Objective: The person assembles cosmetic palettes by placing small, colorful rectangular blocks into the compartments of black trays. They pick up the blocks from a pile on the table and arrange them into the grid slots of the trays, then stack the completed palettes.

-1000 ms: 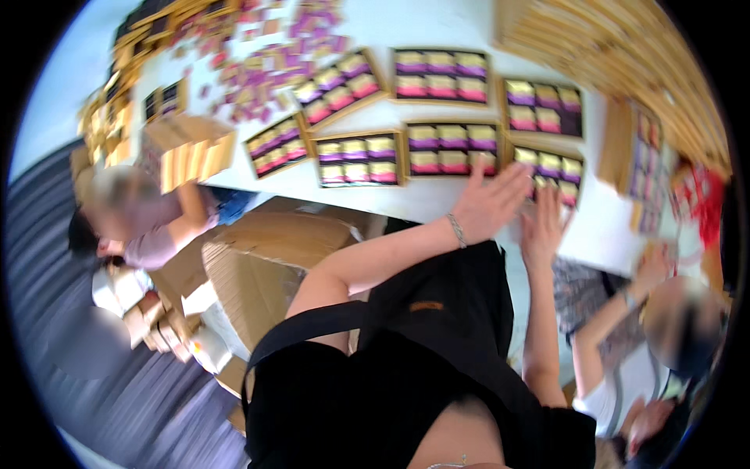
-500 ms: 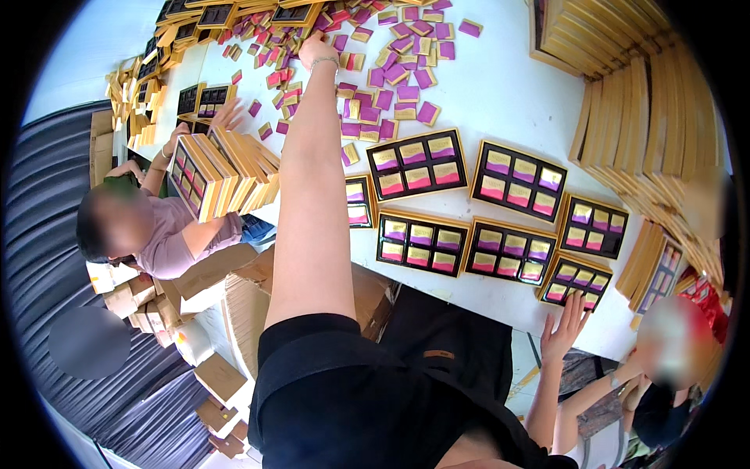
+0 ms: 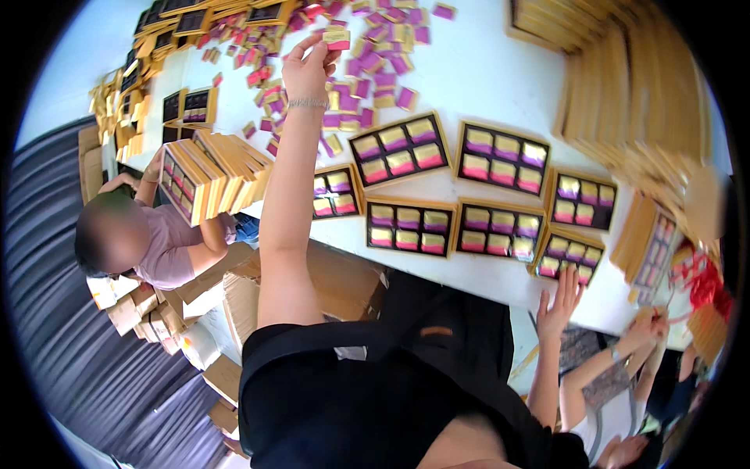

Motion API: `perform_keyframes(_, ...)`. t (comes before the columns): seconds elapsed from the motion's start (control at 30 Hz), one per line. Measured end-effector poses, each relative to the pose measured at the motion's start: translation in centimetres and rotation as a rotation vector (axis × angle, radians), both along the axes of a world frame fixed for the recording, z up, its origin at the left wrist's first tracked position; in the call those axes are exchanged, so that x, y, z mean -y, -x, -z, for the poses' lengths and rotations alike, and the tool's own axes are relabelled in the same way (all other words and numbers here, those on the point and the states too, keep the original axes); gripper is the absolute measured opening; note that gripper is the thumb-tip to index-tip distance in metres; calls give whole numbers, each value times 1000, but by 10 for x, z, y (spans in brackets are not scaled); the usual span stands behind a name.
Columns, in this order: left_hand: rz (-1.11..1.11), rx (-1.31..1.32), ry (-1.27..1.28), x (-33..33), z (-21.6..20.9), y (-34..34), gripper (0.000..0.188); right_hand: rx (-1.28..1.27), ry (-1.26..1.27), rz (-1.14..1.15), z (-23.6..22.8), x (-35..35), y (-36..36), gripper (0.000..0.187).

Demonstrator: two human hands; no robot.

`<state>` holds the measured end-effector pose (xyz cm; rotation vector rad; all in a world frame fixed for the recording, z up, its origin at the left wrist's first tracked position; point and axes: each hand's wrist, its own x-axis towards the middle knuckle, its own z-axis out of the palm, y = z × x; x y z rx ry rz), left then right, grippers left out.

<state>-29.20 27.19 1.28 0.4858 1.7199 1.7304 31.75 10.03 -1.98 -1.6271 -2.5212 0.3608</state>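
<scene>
My left hand is stretched far out over the table, pinching a small gold-and-pink wrapped piece between thumb and fingers. Around it lie loose gold-and-purple pieces and pink ones. My right hand is open, fingers spread at the near edge of a filled black-and-gold box; whether they touch it I cannot tell. Just beyond stands a box with a bare slot at its lower right. Other boxes in the group, such as the top middle one, hold purple pieces above pink ones.
Tall stacks of gold-edged boxes stand at the right. Black trays are heaped at the far left. A co-worker at the left holds a stack of boxes. Another person's hands work at the lower right, near red ribbon.
My left hand has lifted out of the loose pieces, now with a gold-and-pink one in its fingers. My right hand stays by the same box. The whole view has shifted slightly.
</scene>
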Motion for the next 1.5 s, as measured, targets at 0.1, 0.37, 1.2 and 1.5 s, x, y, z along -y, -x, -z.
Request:
perform_keyframes(0.1, 271, 116, -113, 28, -30, -107, 37, -190, -81, 54, -24, -25, 28, 45)
perform_keyframes(0.37, 676, 130, -20, 94, 22, -408, 32, -1027, 424, 578, -40, -112, 61, 22)
perform_keyframes(1.2, 224, -908, 315, 232, -14, -243, 35, 224, -133, -36, 34, -146, 3, 68)
perform_keyframes(1.5, -522, -690, 835, 508, -6, -226, 42, 91, -43, -98, 32, -154, -2, 68)
